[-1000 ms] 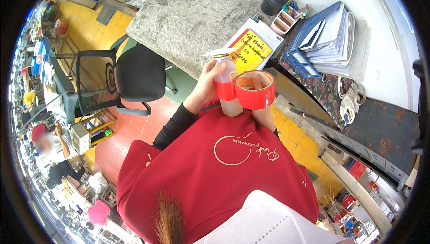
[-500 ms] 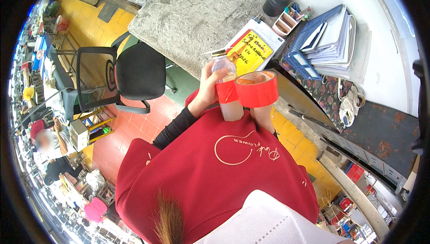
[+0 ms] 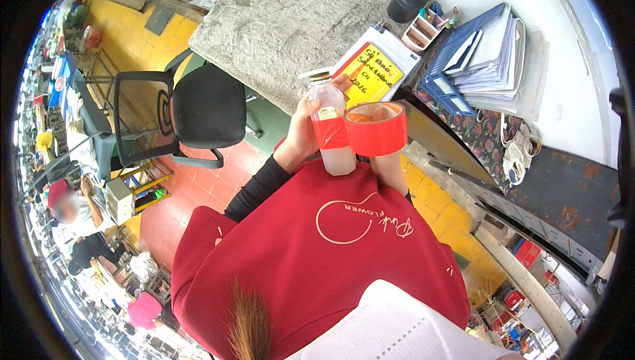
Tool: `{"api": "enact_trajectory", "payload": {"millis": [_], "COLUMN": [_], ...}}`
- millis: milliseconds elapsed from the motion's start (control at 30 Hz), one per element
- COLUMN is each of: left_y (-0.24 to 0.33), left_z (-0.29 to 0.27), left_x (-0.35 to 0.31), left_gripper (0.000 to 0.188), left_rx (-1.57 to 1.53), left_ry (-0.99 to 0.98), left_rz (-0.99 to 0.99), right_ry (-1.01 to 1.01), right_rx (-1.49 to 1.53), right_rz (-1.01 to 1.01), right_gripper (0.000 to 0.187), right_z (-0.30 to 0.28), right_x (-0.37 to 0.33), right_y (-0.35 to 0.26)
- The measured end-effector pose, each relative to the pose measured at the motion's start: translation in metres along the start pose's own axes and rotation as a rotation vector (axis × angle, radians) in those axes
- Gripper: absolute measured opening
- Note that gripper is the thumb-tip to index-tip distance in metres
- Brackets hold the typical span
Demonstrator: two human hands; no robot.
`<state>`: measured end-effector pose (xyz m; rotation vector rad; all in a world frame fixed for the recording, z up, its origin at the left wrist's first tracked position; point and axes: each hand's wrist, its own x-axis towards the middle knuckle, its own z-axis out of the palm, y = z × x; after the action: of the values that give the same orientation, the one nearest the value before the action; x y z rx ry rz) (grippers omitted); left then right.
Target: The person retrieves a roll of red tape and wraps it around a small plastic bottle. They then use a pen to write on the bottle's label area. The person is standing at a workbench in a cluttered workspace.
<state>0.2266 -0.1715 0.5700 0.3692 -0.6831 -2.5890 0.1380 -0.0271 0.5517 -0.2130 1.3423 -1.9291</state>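
bottle (image 3: 329, 100) turned, label (image 3: 327, 114) showing fuller; translucent, red tape band (image 3: 332, 136)

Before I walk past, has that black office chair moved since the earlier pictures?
No, not that I can see: the black office chair keeps its place beside the corner of the grey table, with no visible shift toward or away from it.

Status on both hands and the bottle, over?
Left hand gripping translucent, red-banded cylindrical bottle. Right hand mostly hidden behind round, glossy red tape roll; grip unclear. Roll overlaps bottle's edge in view.
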Motion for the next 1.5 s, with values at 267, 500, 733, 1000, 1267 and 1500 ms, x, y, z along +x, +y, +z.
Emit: {"api": "enact_trajectory", "payload": {"millis": [267,500,733,1000,1267,1500], "left_y": [0.006,0.009,0.01,0.008,0.004,0.015], "left_z": [0.006,0.007,0.01,0.01,0.016,-0.017], "left_x": [-0.005,-0.012,-0.012,-0.009,0.003,0.004], "left_gripper": [0.075,0.087,0.089,0.084,0.057,0.054], "left_rx": [0.142,0.229,0.251,0.29,0.342,0.407], "left_ry": [0.093,0.051,-0.031,-0.003,0.191,0.285], "left_rz": [-0.102,-0.119,-0.096,-0.133,0.01,-0.07], "right_ry": [0.032,0.048,0.108,0.068,0.185,-0.374], "right_rx": [-0.269,-0.344,-0.228,-0.664,-0.146,-0.181], "right_rz": [-0.259,-0.139,-0.046,-0.588,-0.334,-0.035], "right_gripper": [0.036,0.04,0.038,0.032,0.019,0.025], "right_z": [0.012,0.019,0.007,-0.002,0.003,-0.025], "right_x": [0.0,-0.012,-0.005,0.002,0.021,0.048], "right_y": [-0.005,-0.037,-0.017,-0.016,0.002,-0.008]}}
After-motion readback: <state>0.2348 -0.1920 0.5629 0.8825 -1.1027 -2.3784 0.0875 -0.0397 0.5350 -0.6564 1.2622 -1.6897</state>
